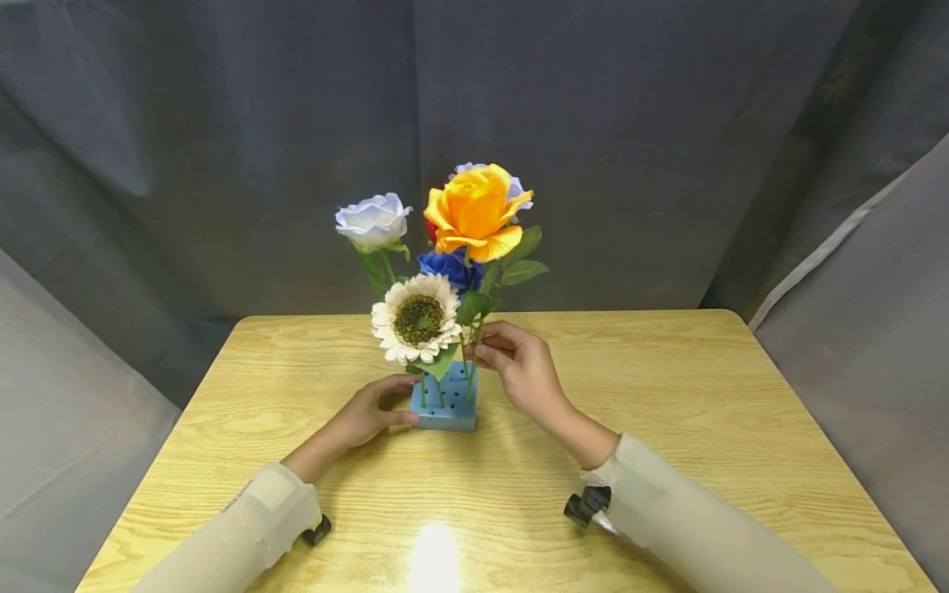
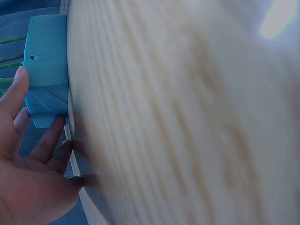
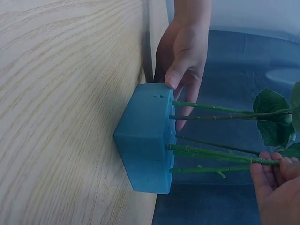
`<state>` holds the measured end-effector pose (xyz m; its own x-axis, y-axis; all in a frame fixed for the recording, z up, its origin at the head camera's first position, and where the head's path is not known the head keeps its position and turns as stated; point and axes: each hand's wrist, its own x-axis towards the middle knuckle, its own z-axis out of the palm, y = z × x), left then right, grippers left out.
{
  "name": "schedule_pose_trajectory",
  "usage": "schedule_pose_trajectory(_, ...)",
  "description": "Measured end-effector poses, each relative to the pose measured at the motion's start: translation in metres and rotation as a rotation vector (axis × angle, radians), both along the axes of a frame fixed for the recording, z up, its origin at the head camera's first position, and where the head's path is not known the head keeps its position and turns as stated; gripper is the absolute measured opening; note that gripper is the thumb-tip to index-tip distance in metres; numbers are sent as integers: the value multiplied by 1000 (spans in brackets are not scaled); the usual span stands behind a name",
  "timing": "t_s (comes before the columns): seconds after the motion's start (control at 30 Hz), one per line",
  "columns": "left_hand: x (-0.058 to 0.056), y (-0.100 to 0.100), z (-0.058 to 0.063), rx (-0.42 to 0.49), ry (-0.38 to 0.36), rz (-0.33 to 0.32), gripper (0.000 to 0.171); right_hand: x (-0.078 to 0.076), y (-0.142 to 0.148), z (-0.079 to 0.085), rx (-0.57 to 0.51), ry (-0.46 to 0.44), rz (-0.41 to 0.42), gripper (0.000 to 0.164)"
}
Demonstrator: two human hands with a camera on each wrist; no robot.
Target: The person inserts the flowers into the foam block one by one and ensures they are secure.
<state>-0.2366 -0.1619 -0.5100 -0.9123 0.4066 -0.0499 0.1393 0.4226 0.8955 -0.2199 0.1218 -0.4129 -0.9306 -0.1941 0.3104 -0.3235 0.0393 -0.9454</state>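
Observation:
A light-blue foam block (image 1: 445, 422) with holes in its top stands on the table, several green stems upright in it. My left hand (image 1: 368, 414) holds the block's left side, thumb at the front edge and fingers further back. With thumb and fingers, my right hand (image 1: 522, 366) pinches a green stem (image 3: 213, 153) above the block, below the orange rose (image 1: 474, 210). In the right wrist view that stem's lower end meets the block's top. A cream sunflower (image 1: 418, 319) faces forward, in front of a blue rose (image 1: 448, 270). A pale lavender-white rose (image 1: 373, 222) leans left.
Behind the orange rose, a lavender flower (image 1: 519, 198) and a bit of a red flower (image 1: 432, 232) show. The wooden table (image 1: 667, 395) extends to both sides. Grey curtains (image 1: 630, 165) hang behind it and at the sides.

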Motion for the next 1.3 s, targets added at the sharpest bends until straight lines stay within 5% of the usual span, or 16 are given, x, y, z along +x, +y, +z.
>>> schedule_pose_trajectory(0.63, -7, 2, 0, 30, 3, -19, 66, -5, 0, -1, 24, 33, -36, 20)
schedule_pose_trajectory(1.3, -8, 2, -1, 56, -12, -25, 67, -5, -3, -20, 23, 18, -5, 19)
